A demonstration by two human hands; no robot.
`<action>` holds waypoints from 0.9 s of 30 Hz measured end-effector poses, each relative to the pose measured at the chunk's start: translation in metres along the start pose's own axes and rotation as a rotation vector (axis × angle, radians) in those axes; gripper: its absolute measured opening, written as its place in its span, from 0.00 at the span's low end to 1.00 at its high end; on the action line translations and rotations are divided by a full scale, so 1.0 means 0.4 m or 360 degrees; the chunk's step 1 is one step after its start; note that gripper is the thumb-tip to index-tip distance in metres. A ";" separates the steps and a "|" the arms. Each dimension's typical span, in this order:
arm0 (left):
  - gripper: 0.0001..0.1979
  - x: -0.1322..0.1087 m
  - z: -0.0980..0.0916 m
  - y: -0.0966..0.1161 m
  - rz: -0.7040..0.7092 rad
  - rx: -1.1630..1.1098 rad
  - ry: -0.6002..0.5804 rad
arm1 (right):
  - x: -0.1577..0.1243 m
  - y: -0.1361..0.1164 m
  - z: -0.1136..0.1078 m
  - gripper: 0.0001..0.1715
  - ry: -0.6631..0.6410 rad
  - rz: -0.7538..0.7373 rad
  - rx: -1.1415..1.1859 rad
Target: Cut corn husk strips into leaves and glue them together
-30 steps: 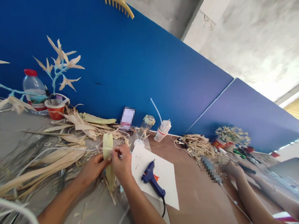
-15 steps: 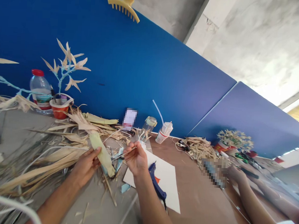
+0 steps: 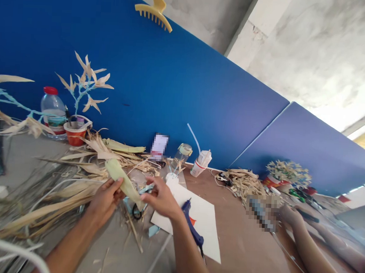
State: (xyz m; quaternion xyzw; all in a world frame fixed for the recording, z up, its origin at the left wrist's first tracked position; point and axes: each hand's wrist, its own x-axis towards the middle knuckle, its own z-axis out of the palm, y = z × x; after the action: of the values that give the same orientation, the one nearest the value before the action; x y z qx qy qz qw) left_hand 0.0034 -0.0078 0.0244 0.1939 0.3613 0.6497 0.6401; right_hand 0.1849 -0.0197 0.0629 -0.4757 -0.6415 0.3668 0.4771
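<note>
A pale green corn husk [image 3: 122,177] slants across the front of the table. My left hand [image 3: 106,198] pinches its lower side between thumb and fingers. At the husk's right end is my right hand [image 3: 163,198], fingers curled and thumb on the tip; part of the grip is hidden. Just below that end lie black-handled scissors [image 3: 137,212], partly covered by the husk. A blue glue gun [image 3: 193,224] rests on a white board [image 3: 210,223], right of my right forearm.
Dried husks [image 3: 66,195] spread over the left side. Behind stand a red-capped bottle [image 3: 53,113], a red cup [image 3: 75,135] with a husk-flower branch, a glass jar [image 3: 181,152] and a paper cup [image 3: 199,166]. A co-worker's hand [image 3: 290,215] is at the right.
My right hand has moved left and down, from held up beside the husk to its right end. My left hand keeps its hold on the husk. The view has shifted slightly.
</note>
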 end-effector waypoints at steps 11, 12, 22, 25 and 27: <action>0.17 0.009 -0.020 0.018 0.0060 -0.0214 -0.0065 | 0.084 -0.047 0.005 0.10 0.0257 -0.0125 -0.0150; 0.16 0.014 -0.024 0.022 0.0057 -0.0266 -0.0049 | 0.114 -0.058 0.010 0.10 0.0275 -0.0192 -0.0215; 0.11 0.031 -0.034 0.057 0.0103 -0.0413 0.0136 | 0.369 -0.061 0.187 0.21 0.0353 -0.0153 -0.0794; 0.11 0.031 -0.032 0.059 0.0127 -0.0418 0.0149 | 0.305 -0.010 0.203 0.10 -0.0125 -0.0066 -0.0815; 0.10 0.031 -0.031 0.057 0.0144 -0.0392 0.0160 | 0.253 0.027 0.200 0.10 -0.0231 -0.0010 -0.0835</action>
State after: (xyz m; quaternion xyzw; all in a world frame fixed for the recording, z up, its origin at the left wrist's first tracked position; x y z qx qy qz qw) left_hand -0.0225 0.0031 0.0298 0.0971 0.3013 0.7263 0.6102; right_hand 0.1013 0.0790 0.0575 -0.5535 -0.7485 0.2197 0.2916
